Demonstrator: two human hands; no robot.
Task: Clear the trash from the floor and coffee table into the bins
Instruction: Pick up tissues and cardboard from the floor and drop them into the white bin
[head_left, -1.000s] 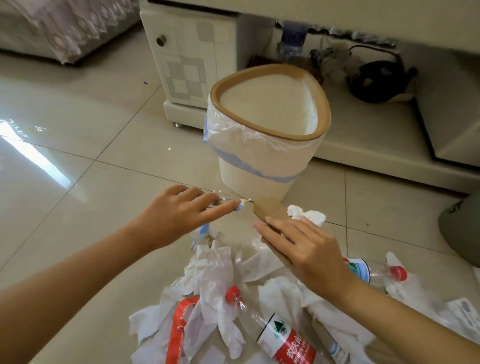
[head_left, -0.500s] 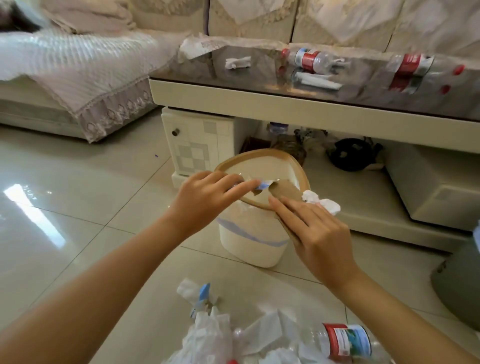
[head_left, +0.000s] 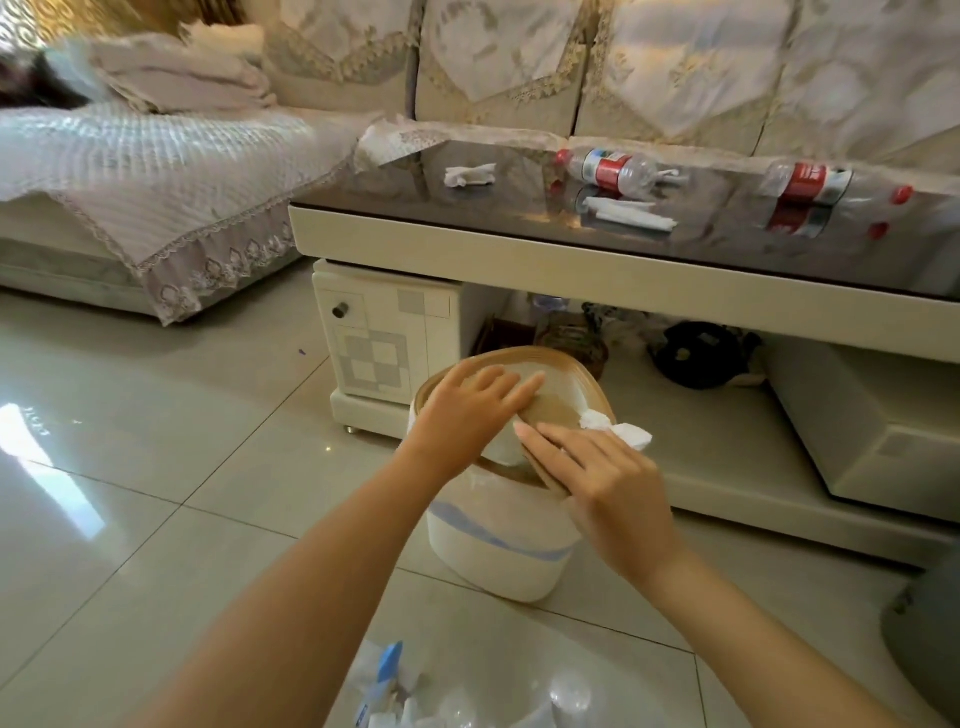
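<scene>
Trash over one bin (head_left: 498, 545) — two hands, left hand (head_left: 462, 415), right hand (head_left: 602, 478)

Brown cardboard piece (head_left: 553, 413) and white tissue (head_left: 621, 432) held by right hand (head_left: 608, 480) over lined bin (head_left: 498, 535), left hand (head_left: 467, 413) extended above rim, bottles (head_left: 610, 169) left on coffee table (head_left: 519, 249)

A home living room: covered sofa (head_left: 519, 67), glass-topped coffee table (head_left: 571, 260), tiled floor (head_left: 130, 467).

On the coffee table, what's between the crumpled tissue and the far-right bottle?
Head view: a red-labelled bottle lying on its side, with flat white paper just in front of it.
</scene>
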